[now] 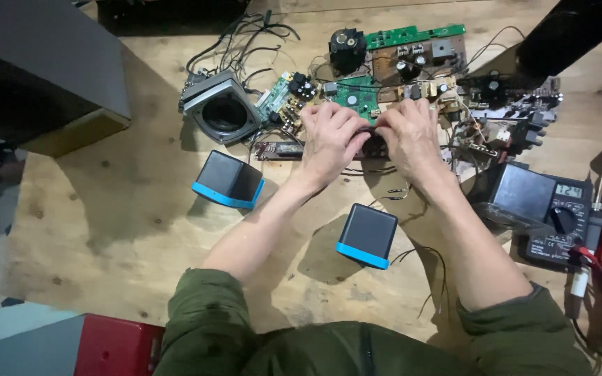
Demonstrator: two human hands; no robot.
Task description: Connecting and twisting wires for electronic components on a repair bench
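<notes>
My left hand [330, 139] and my right hand [411, 136] meet over a small dark part [371, 137] with thin black wires, both pinching it from either side. Most of the part is hidden under my fingers. Just beyond my hands lies a green circuit board [352, 94] amid other boards and components. A narrow dark board strip [280, 150] lies left of my left hand. Two small black speaker boxes with blue bases rest nearer to me, one [228, 179] left of my left forearm, one [366, 235] between my forearms.
A bare speaker driver in a grey frame [221, 110] sits at the left of the pile. A black multimeter [559, 216] with red and black leads lies at the right. A long green board [414, 35] and tangled wires [245, 38] lie farther back. A dark cabinet [36, 69] stands at the left.
</notes>
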